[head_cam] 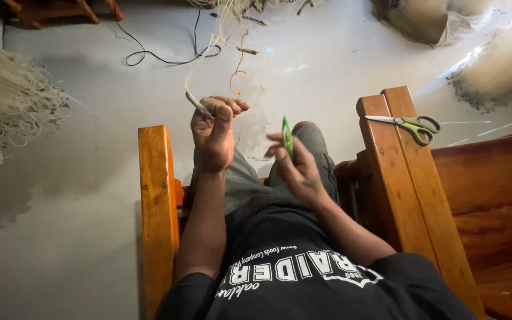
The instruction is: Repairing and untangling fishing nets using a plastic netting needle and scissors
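Note:
My left hand (213,131) is raised over my knees with its fingers closed on a pale cord (198,104) of a fishing net; thin net lines run up from it toward the floor ahead. An orange curled strand (239,65) hangs among those lines. My right hand (296,166) pinches a flat green netting needle (287,136), held upright just right of the left hand. The two hands are a short way apart. I sit in a wooden chair, grey trousers below the hands.
Green-handled scissors (409,125) lie on the wooden right armrest (395,172). The left armrest (156,201) stands beside my left arm. Piles of pale net (7,106) lie at the left and at the far right (499,65). A black cable (161,56) crosses the grey floor.

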